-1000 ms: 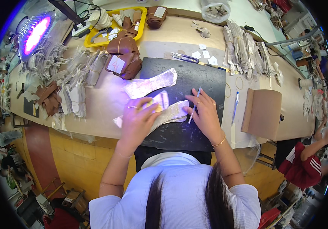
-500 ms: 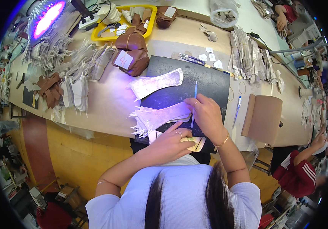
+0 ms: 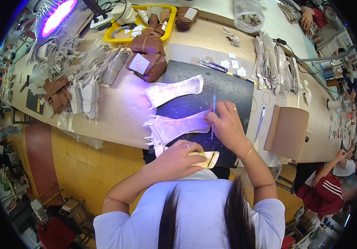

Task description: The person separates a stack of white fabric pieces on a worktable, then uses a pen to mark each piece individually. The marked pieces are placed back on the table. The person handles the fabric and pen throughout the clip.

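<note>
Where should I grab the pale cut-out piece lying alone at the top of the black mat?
Pinch the pale piece at its wide left end, coming from the left: that end overhangs the black mat onto the table and lies free, while the narrow right end lies flat on the mat.

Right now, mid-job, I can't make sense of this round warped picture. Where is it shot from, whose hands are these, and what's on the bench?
There is no machine here: a person works with bare hands, and a wide fisheye camera on their head looks down, so straight edges bend. The right hand holds a thin blue pen upright over a pale, long cut piece on a dark cutting mat. The left hand holds a small pale template at the mat's near edge. A second pale piece lies farther back, beside brown leather bundles and a yellow tray.
</note>
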Action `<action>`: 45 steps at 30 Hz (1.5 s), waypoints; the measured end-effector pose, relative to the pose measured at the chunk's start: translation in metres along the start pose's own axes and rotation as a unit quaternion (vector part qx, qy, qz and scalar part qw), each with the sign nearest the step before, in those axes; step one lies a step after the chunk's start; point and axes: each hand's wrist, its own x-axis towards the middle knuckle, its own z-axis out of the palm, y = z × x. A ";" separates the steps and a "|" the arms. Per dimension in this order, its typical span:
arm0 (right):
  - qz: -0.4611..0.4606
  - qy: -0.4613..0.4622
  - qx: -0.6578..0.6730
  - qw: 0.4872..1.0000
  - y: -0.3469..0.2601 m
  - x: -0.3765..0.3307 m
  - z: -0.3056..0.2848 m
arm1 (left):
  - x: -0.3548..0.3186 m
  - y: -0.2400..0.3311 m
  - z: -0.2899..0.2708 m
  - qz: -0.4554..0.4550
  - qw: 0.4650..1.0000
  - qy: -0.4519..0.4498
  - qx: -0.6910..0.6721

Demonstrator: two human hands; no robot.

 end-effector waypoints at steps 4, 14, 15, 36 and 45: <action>-0.058 -0.032 0.040 0.997 -0.003 -0.002 -0.009 | -0.006 0.012 -0.030 0.008 1.000 0.022 0.018; -0.129 -0.068 0.293 0.945 -0.037 0.043 -0.043 | -0.037 0.010 -0.087 0.012 0.963 -0.169 -0.209; -0.144 -0.065 0.316 0.936 -0.041 0.056 -0.041 | -0.032 0.010 -0.074 0.028 0.969 -0.146 -0.199; 0.148 0.160 0.125 0.968 0.043 0.063 0.046 | 0.015 -0.033 -0.007 -0.065 0.963 0.219 0.144; 0.253 0.161 0.193 0.934 0.035 0.005 0.013 | 0.045 -0.051 0.010 -0.011 0.955 0.221 0.199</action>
